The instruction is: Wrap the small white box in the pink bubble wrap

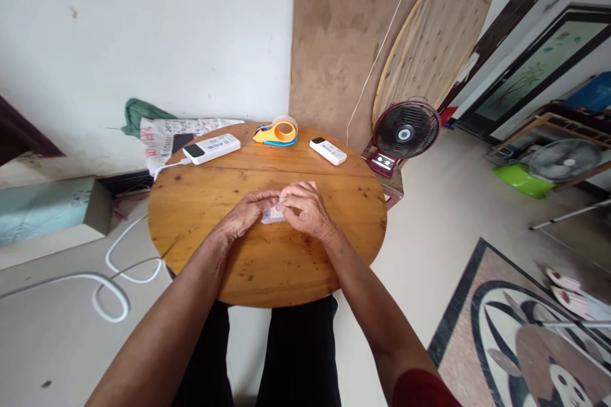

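Observation:
A small clear plastic packet (273, 215) with something pale in it is held between my hands, low over the middle of the wooden table (191, 229). My left hand (249, 210) is closed on its left side, thumb and fingers pinching the upper edge. From the right, my right hand (307, 206) pinches the same edge with bent fingers. The fingertips of both hands nearly meet and cover the packet's upper part, so what it contains is unclear.
Toward the table's back stand a white power bank (212, 149) with a cable plugged in, an orange tape dispenser (277, 132) and a second white power bank (328, 151). A dark fan (405, 133) stands on a stool at the right. A white cable (112, 296) loops on the floor.

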A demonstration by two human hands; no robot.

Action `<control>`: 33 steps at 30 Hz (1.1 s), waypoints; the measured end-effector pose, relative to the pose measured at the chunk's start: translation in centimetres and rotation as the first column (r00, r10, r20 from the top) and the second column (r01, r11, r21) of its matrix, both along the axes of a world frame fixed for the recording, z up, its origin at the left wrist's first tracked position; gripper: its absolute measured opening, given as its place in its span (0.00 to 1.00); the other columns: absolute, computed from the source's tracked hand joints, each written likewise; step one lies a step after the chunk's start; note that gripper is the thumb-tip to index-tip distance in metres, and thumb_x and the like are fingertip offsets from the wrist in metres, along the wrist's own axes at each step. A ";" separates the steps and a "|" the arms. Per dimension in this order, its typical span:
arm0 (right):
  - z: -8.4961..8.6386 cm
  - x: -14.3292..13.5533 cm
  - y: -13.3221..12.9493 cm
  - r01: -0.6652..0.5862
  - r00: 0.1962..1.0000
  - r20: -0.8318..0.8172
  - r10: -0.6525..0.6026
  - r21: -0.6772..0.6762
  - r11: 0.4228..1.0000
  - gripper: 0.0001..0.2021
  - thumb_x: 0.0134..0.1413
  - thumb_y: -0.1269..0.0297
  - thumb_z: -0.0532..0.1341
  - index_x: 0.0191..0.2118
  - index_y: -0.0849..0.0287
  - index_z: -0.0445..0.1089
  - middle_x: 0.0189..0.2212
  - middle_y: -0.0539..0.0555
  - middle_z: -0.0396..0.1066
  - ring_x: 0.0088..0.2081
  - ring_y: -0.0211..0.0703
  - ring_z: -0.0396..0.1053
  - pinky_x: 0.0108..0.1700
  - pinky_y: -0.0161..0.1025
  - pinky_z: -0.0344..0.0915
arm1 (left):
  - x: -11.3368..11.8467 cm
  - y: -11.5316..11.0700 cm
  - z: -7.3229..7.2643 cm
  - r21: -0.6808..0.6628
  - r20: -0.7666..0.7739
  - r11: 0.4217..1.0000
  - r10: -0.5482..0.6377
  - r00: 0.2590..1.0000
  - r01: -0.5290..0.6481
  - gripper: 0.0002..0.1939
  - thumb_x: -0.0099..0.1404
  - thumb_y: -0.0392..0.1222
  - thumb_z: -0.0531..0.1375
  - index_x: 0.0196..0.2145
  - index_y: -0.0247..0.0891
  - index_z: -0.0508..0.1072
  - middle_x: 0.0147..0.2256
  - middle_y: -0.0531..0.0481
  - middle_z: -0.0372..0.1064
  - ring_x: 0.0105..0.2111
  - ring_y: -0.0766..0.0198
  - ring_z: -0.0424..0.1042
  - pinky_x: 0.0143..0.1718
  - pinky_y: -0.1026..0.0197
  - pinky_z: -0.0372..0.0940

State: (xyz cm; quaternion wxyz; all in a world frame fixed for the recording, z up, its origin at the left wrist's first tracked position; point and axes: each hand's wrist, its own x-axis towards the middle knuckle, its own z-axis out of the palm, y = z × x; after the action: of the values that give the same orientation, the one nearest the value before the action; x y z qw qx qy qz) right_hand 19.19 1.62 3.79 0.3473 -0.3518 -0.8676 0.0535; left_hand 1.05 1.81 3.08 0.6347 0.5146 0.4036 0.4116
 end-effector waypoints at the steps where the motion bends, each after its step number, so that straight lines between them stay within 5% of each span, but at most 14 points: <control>1: 0.0 0.0 0.0 0.002 1.000 -0.006 -0.002 0.004 1.000 0.07 0.54 0.66 0.61 0.28 0.53 0.75 0.41 0.50 0.75 0.45 0.45 0.66 0.52 0.46 0.53 | 0.0 0.0 0.1 0.002 -0.001 1.000 0.001 1.000 -0.001 0.24 0.48 0.50 0.68 0.41 0.34 0.79 0.31 0.48 0.76 0.28 0.62 0.69 0.33 0.61 0.59; 27: 0.8 0.7 0.1 -0.084 0.995 -0.062 0.080 -0.077 0.993 0.08 0.54 0.64 0.62 0.31 0.55 0.79 0.52 0.55 0.70 0.51 0.48 0.67 0.55 0.48 0.58 | -0.2 0.2 -0.7 0.104 -0.114 0.994 -0.031 0.993 0.043 0.29 0.52 0.58 0.66 0.45 0.35 0.76 0.34 0.50 0.75 0.31 0.62 0.69 0.36 0.61 0.61; 33: 0.6 0.9 0.5 -0.036 0.969 -0.246 -0.016 -0.206 0.978 0.09 0.54 0.64 0.61 0.25 0.58 0.75 0.49 0.56 0.72 0.50 0.46 0.69 0.55 0.46 0.61 | -0.2 0.6 -1.7 0.048 -0.048 0.998 -0.033 0.998 0.035 0.29 0.49 0.54 0.69 0.45 0.36 0.75 0.34 0.51 0.75 0.30 0.65 0.70 0.36 0.62 0.62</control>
State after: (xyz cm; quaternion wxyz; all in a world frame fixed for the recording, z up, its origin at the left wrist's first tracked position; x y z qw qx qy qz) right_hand 20.09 2.10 4.37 0.4130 -0.3727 -0.8091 0.1895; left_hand 0.89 2.36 1.41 0.6191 0.5463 0.3994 0.3984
